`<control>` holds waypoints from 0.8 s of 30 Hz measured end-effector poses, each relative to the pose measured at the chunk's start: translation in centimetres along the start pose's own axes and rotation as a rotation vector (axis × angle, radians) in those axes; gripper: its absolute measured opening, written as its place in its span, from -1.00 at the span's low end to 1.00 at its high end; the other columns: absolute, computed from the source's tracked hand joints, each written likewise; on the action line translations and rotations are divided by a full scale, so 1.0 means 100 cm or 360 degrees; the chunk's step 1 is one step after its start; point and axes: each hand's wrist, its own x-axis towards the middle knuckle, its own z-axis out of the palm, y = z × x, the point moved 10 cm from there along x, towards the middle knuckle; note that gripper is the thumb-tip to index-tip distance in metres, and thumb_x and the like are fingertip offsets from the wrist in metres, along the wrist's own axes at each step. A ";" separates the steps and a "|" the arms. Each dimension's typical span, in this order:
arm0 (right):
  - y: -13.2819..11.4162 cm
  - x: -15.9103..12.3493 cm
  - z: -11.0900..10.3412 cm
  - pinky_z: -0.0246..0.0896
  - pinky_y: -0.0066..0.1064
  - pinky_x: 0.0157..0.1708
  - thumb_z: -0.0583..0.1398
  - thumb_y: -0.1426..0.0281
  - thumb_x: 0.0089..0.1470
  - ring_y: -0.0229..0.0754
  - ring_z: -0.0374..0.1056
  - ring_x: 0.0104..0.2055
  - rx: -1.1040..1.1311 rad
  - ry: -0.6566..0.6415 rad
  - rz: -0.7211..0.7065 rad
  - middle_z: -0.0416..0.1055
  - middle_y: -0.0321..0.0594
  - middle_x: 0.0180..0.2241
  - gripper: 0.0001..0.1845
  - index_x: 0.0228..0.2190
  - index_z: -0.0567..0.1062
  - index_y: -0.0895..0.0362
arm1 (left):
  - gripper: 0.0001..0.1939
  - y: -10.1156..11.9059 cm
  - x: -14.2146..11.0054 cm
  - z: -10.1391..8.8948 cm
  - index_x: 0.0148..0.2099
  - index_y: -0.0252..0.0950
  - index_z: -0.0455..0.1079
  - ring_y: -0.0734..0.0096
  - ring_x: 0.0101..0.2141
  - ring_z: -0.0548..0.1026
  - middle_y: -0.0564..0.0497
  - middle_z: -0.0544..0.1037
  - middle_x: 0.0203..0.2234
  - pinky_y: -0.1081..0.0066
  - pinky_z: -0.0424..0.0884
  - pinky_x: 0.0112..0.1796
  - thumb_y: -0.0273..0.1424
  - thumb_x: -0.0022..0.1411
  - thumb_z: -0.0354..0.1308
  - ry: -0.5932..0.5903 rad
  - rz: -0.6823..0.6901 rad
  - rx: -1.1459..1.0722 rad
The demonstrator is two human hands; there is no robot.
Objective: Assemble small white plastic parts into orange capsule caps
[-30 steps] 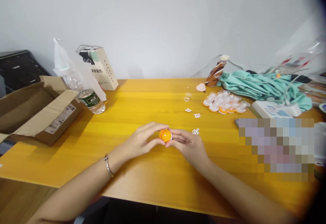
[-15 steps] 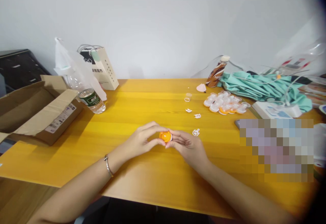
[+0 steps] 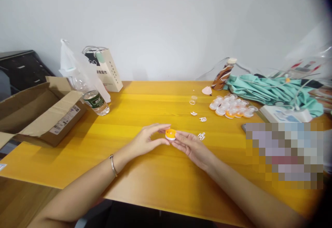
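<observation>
A small round cap-like piece (image 3: 171, 134), orange above and white below, is between my hands just over the yellow table (image 3: 145, 183). My right hand (image 3: 194, 149) pinches it from the right, thumb on the orange part and fingers under the white base. On the other side, the thumb and fingers of my left hand (image 3: 146, 141) curve around its left edge, seemingly touching it. Three small white openwork pieces lie to the right: a far one (image 3: 194, 113), a middle one (image 3: 203, 119) and a near one (image 3: 201, 136). Behind them is a clear cup-like ring (image 3: 193, 100).
At right sit several clear-topped pieces (image 3: 230, 106) with white or orange bases, a teal folded cloth (image 3: 259, 88), a brown bottle (image 3: 222, 75) and a pink piece (image 3: 206, 90). At left are an open cardboard box (image 3: 67, 122), a water bottle (image 3: 96, 103) and a paper bag (image 3: 110, 74).
The orange and white piece has been turned upright, its white base now facing down. My right hand has rolled with it, its fingers now beneath; the view has shifted slightly.
</observation>
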 end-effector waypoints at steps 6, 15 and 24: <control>-0.004 -0.002 0.000 0.32 -0.71 -0.27 0.24 0.34 -0.03 -0.35 0.46 -0.26 0.0237 -0.0041 0.0050 0.55 -0.23 -0.33 -0.82 -0.34 0.55 0.14 | -0.62 0.018 -0.002 -0.007 0.02 -0.27 0.28 0.39 -0.18 0.45 -0.10 0.48 -0.17 0.31 0.38 -0.12 -0.42 0.13 0.15 0.0147 0.0109 0.0045; -0.003 -0.003 0.003 0.31 -0.70 -0.26 0.27 0.38 -0.08 -0.38 0.46 -0.28 0.0101 -0.0061 0.0027 0.55 -0.26 -0.32 -0.79 -0.30 0.54 0.11 | -0.85 0.016 0.000 -0.011 -0.20 -0.33 0.39 0.38 -0.19 0.47 -0.11 0.52 -0.25 0.32 0.39 -0.14 -0.43 0.15 0.11 0.0220 0.0129 -0.0070; -0.007 -0.005 -0.001 0.28 -0.44 -0.13 0.34 0.39 -0.22 -0.27 0.45 -0.25 -0.0269 0.0100 -0.0088 0.55 -0.26 -0.30 -0.64 -0.27 0.52 0.06 | -0.89 0.012 0.003 -0.008 -0.32 -0.34 0.41 0.41 -0.22 0.47 -0.09 0.50 -0.27 0.32 0.37 -0.14 -0.40 0.16 0.11 0.0078 0.0002 -0.0107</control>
